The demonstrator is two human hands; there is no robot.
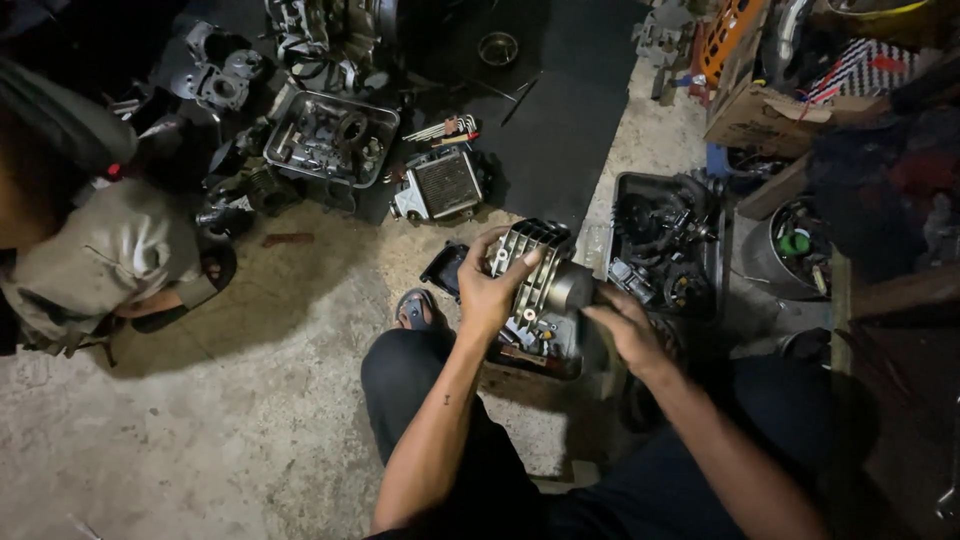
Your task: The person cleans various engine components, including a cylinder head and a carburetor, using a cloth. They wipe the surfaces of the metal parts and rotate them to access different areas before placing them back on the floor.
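Observation:
My left hand (493, 289) grips the finned grey metal engine cylinder (531, 262) on its left side, thumb lying across the fins. My right hand (626, 328) holds the round metal piston end (572, 287) that sticks out of the cylinder's right side. I hold the part above my knees, over a small dark tray of loose parts (537, 344). My legs are in dark trousers, and a sandalled foot (414, 309) rests on the concrete floor.
Another person (90, 250) crouches at the left. A metal tray of engine parts (331, 137), a finned cylinder head (440, 184) and hex keys (447, 128) lie ahead on a black mat. A black bin of parts (668, 243), a cardboard box (762, 118) and a bucket (790, 252) stand right.

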